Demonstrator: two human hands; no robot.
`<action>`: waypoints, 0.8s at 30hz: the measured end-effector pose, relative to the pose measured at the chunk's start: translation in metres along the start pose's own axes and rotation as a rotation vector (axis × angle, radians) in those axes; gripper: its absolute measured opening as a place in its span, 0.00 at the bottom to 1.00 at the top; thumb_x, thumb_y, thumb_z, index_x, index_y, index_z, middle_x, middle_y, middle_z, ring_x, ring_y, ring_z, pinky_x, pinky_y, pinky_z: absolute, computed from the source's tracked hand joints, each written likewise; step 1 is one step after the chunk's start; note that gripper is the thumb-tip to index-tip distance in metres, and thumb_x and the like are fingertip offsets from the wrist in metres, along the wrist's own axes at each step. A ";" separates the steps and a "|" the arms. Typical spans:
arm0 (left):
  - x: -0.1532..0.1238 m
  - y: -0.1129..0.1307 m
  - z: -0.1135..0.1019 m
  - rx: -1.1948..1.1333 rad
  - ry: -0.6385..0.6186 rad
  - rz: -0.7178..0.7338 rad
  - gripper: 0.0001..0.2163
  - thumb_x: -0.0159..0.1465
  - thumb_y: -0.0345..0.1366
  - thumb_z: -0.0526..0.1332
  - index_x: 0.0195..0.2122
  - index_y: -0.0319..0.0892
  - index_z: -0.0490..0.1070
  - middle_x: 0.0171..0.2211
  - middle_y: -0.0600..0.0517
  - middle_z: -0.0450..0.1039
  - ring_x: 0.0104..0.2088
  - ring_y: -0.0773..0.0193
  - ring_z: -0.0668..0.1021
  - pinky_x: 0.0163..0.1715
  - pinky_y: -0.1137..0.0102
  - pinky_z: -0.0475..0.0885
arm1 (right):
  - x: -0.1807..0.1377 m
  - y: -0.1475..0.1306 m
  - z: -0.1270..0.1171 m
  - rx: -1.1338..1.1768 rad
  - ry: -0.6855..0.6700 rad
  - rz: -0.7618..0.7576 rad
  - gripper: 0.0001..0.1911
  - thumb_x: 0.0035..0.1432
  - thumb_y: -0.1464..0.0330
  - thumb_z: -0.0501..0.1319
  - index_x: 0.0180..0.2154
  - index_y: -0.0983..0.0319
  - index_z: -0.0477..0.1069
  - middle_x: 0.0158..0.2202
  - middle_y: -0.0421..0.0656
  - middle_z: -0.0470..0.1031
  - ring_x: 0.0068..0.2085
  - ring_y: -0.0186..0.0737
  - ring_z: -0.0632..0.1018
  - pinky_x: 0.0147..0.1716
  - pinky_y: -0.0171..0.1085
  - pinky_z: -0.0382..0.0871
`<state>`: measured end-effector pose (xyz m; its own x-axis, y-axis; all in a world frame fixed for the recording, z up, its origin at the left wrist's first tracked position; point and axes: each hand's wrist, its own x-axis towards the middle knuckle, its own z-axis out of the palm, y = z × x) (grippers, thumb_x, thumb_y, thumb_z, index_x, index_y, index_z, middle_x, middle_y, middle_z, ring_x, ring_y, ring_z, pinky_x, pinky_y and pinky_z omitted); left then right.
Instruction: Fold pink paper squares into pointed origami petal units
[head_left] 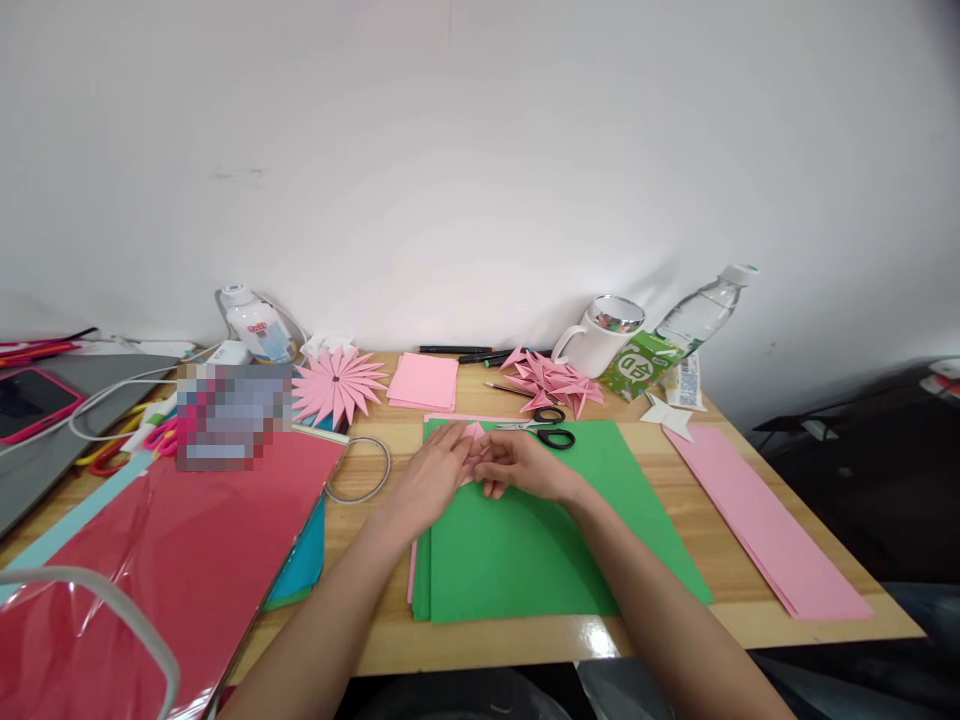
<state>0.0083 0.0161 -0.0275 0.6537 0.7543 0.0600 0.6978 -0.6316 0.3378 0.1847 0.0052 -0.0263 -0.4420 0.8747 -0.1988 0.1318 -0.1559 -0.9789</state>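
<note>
A small piece of folded pink paper lies on the stack of green paper, mostly covered by my fingers. My left hand holds it from the left, pressing it down with the fingertips. From the right, my right hand has its fingers curled in and pinches the paper's edge. Black-handled scissors rest on the green stack just beyond my right hand. Behind them is a heap of folded pink paper pieces. A stack of pink paper squares sits farther back.
Left are a pink pleated paper star, a metal ring, a red paper pack and a white bottle. Right are a mug, a green box, a tilted water bottle and pink paper strips.
</note>
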 end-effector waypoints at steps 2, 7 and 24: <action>-0.001 0.002 -0.006 0.024 0.010 -0.054 0.20 0.63 0.35 0.55 0.56 0.36 0.60 0.61 0.37 0.55 0.60 0.52 0.59 0.58 0.59 0.57 | 0.000 0.000 -0.006 -0.009 0.161 -0.022 0.16 0.46 0.59 0.64 0.30 0.64 0.67 0.21 0.38 0.71 0.21 0.31 0.72 0.22 0.33 0.70; -0.001 0.004 -0.012 0.006 0.056 -0.096 0.29 0.57 0.38 0.62 0.59 0.38 0.55 0.57 0.40 0.61 0.60 0.50 0.60 0.57 0.57 0.57 | 0.000 0.004 -0.020 -0.139 0.467 -0.079 0.12 0.42 0.66 0.65 0.30 0.65 0.70 0.29 0.42 0.74 0.30 0.36 0.75 0.34 0.38 0.71; 0.002 0.004 0.000 -0.353 0.232 -0.003 0.38 0.51 0.24 0.64 0.61 0.49 0.50 0.57 0.47 0.60 0.57 0.57 0.64 0.56 0.60 0.60 | -0.002 0.000 -0.008 0.018 0.273 -0.053 0.23 0.38 0.61 0.69 0.37 0.65 0.69 0.24 0.39 0.73 0.27 0.37 0.74 0.31 0.38 0.69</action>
<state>0.0124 0.0152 -0.0255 0.5405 0.8019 0.2547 0.5298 -0.5596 0.6373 0.1924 0.0071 -0.0258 -0.1917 0.9729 -0.1293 0.0981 -0.1121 -0.9888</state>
